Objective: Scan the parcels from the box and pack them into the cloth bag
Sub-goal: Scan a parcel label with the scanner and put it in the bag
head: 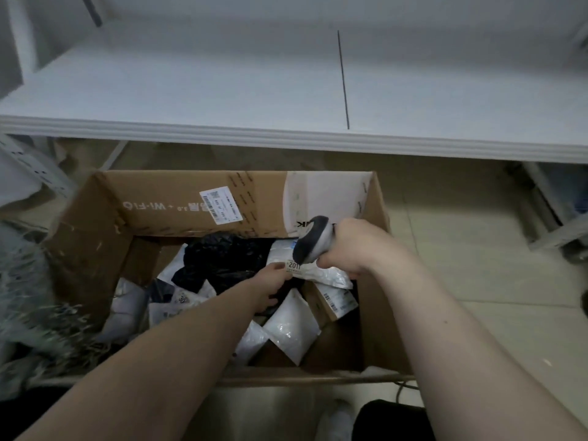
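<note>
An open cardboard box stands on the floor just below the edge of a white table, and everything here is placed against that box. Inside it lies a jumble of parcels: a crumpled black bag toward the far wall, several white mailers, one of them a white pouch nearer the front wall, and a small brown carton with a label against the right wall.

The left hand reaches down into the middle of the box. Its thumb and fingers pinch the near left edge of a white parcel that lies toward the far right corner, on top of the others. The parcel's label faces up and shows printed digits that read roughly 2011.

The right hand is above the right side of the box, fingers wrapped tightly round the handle of a grey barcode scanner. The scanner's dark head points down, just over the label of the held parcel; whether it touches the label cannot be told.

The far wall of the box carries a white shipping label and upside-down print. To the left of the box, a blurred grey-green woven mass fills the edge of the view; it may be the cloth bag, but that cannot be told for sure. A thin dark line runs across the table above the box.
</note>
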